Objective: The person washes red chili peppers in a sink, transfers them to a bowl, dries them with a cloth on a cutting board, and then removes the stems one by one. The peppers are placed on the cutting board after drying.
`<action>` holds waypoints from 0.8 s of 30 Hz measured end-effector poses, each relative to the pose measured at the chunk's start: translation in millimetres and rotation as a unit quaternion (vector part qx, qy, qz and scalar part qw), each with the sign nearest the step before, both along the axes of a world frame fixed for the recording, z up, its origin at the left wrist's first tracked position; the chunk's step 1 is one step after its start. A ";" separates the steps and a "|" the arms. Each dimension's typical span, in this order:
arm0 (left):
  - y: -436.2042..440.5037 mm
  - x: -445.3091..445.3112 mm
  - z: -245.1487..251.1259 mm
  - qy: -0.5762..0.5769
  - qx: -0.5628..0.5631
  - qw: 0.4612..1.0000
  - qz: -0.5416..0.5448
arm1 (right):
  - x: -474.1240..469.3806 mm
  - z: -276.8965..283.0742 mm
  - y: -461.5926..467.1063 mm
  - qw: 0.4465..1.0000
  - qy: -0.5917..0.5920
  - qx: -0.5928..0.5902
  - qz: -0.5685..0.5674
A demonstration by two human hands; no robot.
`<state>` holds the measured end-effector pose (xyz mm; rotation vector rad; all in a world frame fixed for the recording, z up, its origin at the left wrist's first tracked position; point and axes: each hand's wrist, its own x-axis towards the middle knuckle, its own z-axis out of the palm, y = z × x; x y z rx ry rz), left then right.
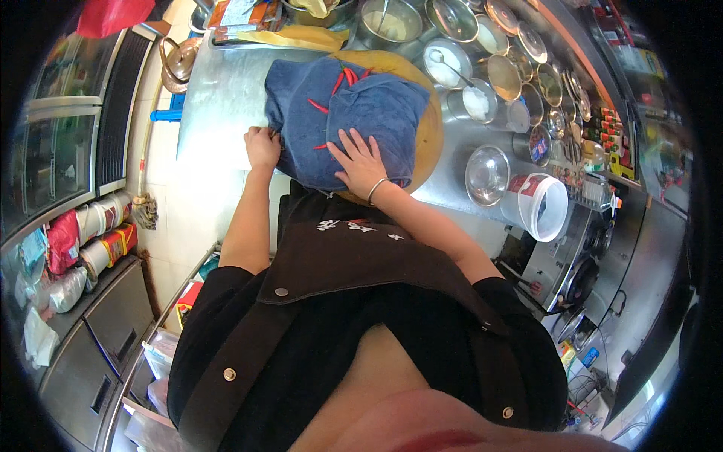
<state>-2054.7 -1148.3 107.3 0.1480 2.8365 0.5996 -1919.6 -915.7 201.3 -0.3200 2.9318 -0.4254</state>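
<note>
A blue cloth (373,121) lies spread over a round yellowish board (432,135) on the steel counter. Several red chillies (318,105) rest on the cloth or in its folds, mostly at its far side. My left hand (262,147) is at the cloth's left edge with its fingers curled in; something small and dark shows by the fingertips, and whether they grip the cloth is hard to see. Flat on the cloth, right of its middle, lies my right hand (360,164) with the fingers spread, a bangle on its wrist, close to one chilli.
Metal bowls of white seasoning (446,63) and lidded pots crowd the counter's right side. A steel bowl (487,175) and a clear plastic bucket (536,206) stand near the right front. A tray (271,44) with packets is at the far left; a mop (144,209) stands left of the counter.
</note>
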 end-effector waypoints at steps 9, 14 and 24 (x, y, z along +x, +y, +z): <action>116.7 -1.8 111.0 -0.112 0.385 0.863 -0.306 | 25.8 -3.0 43.6 0.986 0.086 -0.139 -0.044; 159.6 -21.6 102.9 0.062 0.162 0.961 -0.216 | 39.2 7.3 60.4 0.959 0.159 -0.163 -0.170; 213.0 -15.8 63.4 0.107 0.006 0.976 -0.188 | -55.3 3.2 99.1 0.955 0.087 -0.025 -0.283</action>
